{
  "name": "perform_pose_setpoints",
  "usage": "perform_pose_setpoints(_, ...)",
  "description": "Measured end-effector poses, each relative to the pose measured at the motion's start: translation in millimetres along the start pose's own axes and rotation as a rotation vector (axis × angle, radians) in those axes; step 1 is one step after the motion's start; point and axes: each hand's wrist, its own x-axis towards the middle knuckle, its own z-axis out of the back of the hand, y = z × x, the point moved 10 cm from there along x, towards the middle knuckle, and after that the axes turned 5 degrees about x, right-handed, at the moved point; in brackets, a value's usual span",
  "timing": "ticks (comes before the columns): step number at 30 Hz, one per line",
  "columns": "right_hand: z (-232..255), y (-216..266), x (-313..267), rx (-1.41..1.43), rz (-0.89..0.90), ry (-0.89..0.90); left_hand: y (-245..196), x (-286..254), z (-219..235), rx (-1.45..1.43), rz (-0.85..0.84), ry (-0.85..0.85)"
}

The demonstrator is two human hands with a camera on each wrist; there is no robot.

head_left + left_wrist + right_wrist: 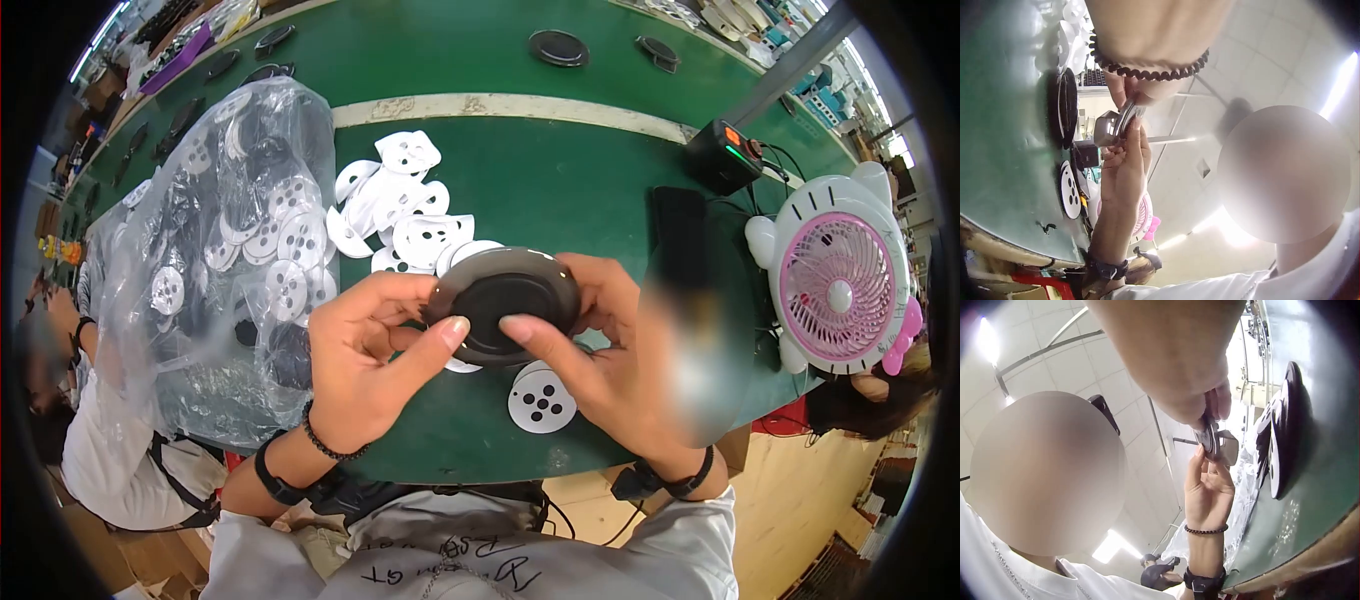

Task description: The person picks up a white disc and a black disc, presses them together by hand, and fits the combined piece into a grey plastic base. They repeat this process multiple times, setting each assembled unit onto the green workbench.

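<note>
Currently, both hands grip one dark disc (505,335), held up off the green table (590,190) in front of the person's chest. Left hand (362,352) is closed on its left edge, right hand (612,360) on its right edge; both thumbs lie on the near face, other fingers bent at the rim and behind, partly hidden. Wrist views show a shiny raised part on the disc's far side. White dotted card (541,402) lies on the table just below the right hand; a loose pile of white cutouts (432,240) sits beyond the disc, partly covered by it. Clear plastic bag (205,265) with more cutouts at left. Pink-and-white fan (840,296) at right, black box (722,160) with lit display near it.
</note>
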Motion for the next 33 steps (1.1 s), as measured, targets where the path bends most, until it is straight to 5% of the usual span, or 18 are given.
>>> perform_pose_setpoints(4,7.7,-11.1,6.1,-0.100,-0.206,0.059,4.4,11.6,-1.5,-0.010,0.146,-0.026)
perform_pose_setpoints(8,39.6,-8.5,19.8,0.135,-0.119,-0.229,-25.9,68.3,21.6,0.075,0.056,-0.153)
perform_pose_setpoints(12,47.6,-24.6,23.5,-0.044,-0.198,-0.119,-28.8,160.6,49.1,-0.138,-0.049,-0.086)
perform_pose_setpoints(14,32.9,-24.4,23.7,-0.168,-0.191,0.066,9.7,177.8,77.8,0.012,0.134,-0.246)
perform_pose_setpoints(18,9.6,-25.4,7.8,-0.465,0.055,0.174,2.8,122.1,56.4,0.291,0.011,-0.208)
perform_pose_setpoints(22,6.6,-11.3,12.0,-0.462,0.082,0.177,-7.6,63.6,21.7,0.339,-0.062,-0.106)
perform_pose_setpoints(24,3.4,-32.3,12.3,-0.117,-0.330,0.289,-12.6,48.1,10.9,0.395,-0.160,-0.051)
perform_pose_setpoints(26,-2.0,-24.6,9.3,-0.003,-0.275,0.274,-25.0,36.8,-3.0,0.485,-0.271,0.012)
perform_pose_setpoints(29,-11.7,-14.8,5.3,0.481,-0.348,0.179,-5.7,27.4,-26.8,0.211,-0.079,0.238)
perform_pose_setpoints(33,-15.1,-24.1,2.0,0.601,-0.411,0.102,10.5,15.0,-31.7,0.044,0.096,0.279)
